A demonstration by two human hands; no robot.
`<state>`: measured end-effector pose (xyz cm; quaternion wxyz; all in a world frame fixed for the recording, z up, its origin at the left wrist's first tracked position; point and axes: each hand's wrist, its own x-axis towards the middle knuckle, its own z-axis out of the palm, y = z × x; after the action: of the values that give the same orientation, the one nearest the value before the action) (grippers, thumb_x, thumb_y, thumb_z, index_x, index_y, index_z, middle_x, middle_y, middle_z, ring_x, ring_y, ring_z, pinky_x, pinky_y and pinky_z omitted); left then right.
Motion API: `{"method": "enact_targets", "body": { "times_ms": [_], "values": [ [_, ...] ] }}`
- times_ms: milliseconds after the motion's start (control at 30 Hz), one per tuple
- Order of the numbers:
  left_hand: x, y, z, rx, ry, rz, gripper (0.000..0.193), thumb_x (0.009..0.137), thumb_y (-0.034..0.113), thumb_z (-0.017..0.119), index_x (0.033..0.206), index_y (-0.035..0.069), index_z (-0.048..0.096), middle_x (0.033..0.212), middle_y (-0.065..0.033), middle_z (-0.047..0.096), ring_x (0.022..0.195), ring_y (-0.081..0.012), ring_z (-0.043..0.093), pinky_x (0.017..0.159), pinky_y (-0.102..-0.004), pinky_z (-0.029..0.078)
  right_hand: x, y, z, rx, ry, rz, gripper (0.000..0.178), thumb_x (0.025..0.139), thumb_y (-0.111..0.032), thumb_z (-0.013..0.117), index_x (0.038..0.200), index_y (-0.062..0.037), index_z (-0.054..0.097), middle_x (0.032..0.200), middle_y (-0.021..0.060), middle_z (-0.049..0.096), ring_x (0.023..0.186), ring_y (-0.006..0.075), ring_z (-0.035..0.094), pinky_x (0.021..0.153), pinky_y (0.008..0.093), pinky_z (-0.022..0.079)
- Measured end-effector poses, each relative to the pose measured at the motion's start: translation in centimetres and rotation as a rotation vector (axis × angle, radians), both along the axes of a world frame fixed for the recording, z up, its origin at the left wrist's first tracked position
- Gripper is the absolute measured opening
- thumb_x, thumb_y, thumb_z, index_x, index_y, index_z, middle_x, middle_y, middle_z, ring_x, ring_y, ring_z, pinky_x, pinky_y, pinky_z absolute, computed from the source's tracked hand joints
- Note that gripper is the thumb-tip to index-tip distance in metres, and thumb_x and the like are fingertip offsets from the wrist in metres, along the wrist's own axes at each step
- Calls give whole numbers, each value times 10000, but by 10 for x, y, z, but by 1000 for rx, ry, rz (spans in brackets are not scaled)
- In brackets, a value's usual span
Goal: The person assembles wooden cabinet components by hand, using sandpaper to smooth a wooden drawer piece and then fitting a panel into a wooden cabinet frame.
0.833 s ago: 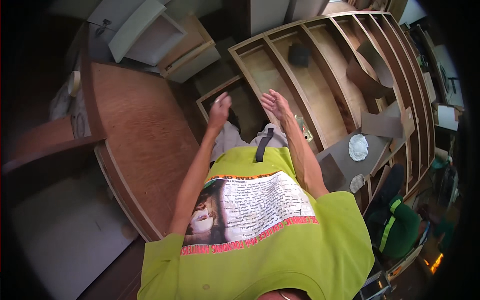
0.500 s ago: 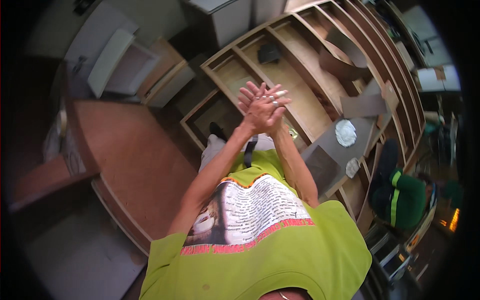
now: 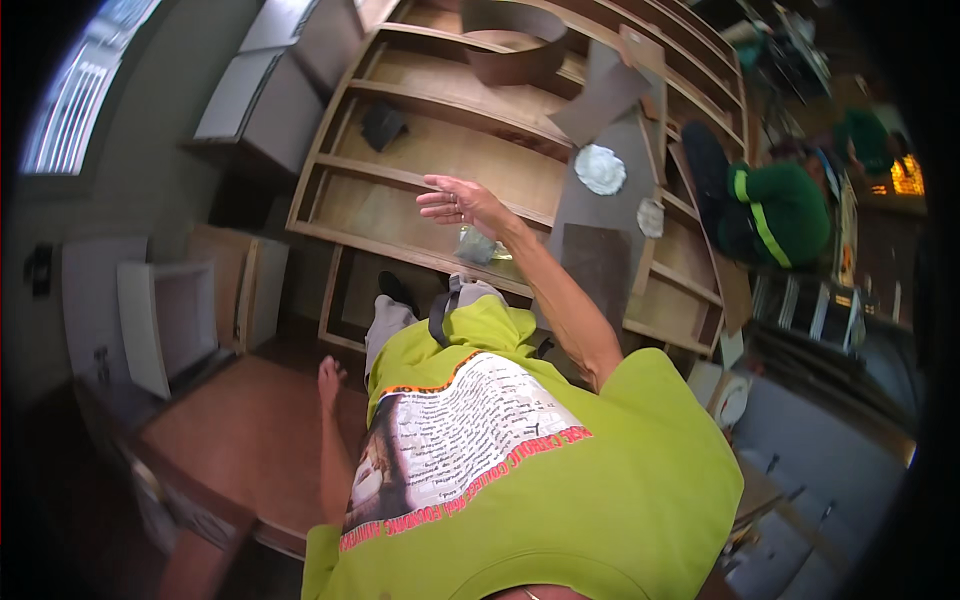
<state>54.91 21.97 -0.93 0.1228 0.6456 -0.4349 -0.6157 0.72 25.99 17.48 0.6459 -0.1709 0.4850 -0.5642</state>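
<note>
My right hand [image 3: 462,207] is stretched out over the near compartments of a large wooden frame [image 3: 425,180]. Its fingers are extended and nothing is in them; rings show on it. Just beneath it, a small clear plastic bag [image 3: 477,245] lies in the frame. My left hand [image 3: 331,382] hangs low at my side, near a reddish-brown panel [image 3: 230,430]. Its fingers are loosely bent and apart, with no object visible in them. A dark folded piece [image 3: 383,127] rests in a compartment farther off.
A grey board [image 3: 597,215] across the frame carries a white round bundle [image 3: 600,170], a smaller whitish bundle [image 3: 650,218] and a dark brown sheet [image 3: 592,268]. A curved brown sheet [image 3: 513,62] stands beyond. A person in green [image 3: 790,212] crouches at right. White open box [image 3: 180,325] at left.
My hands were together over the frame and have come apart. The left dropped to my side; the right stays over the frame. The view has swung round, bringing a window in at left.
</note>
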Motion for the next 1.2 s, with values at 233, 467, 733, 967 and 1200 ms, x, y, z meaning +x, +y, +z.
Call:
{"method": "enact_targets", "body": {
  "times_ms": [233,467,733,967,1200],
  "values": [
    [70,-14,-89,-104,-166,-766,453,970,405,481,1278,72,470,1010,-74,566,828,-193,598,674,-321,509,30,52,-132,392,317,-190,320,952,-335,507,1162,-95,540,957,45,608,782,129,605,633,267,494],
    [-16,-165,-14,322,-38,-219,564,955,480,452,1355,85,418,1323,-132,525,1030,-241,623,810,-364,486,165,210,-170,1098,76,-381,358,933,-339,504,1238,-161,562,1075,84,637,863,175,640,659,321,517],
    [-104,-289,-10,256,-6,-535,653,963,501,448,1430,58,338,1377,-177,471,1218,-313,519,1039,-455,363,282,235,-177,737,288,-666,386,951,-333,530,1126,-1,620,1060,53,656,897,116,598,779,253,483],
    [-215,-254,8,186,198,-673,638,970,465,463,1428,37,341,1372,-150,475,1204,-306,536,1011,-437,390,311,225,-146,406,44,-827,449,950,-382,519,1139,15,611,1063,56,661,919,132,620,808,275,500],
    [-220,-178,39,149,147,-989,573,975,409,469,1359,-13,424,1224,-146,580,1042,-245,608,913,-343,460,287,294,-169,537,58,-910,473,941,-404,522,1157,9,603,1048,72,669,936,154,640,818,301,521]
  ]
}}
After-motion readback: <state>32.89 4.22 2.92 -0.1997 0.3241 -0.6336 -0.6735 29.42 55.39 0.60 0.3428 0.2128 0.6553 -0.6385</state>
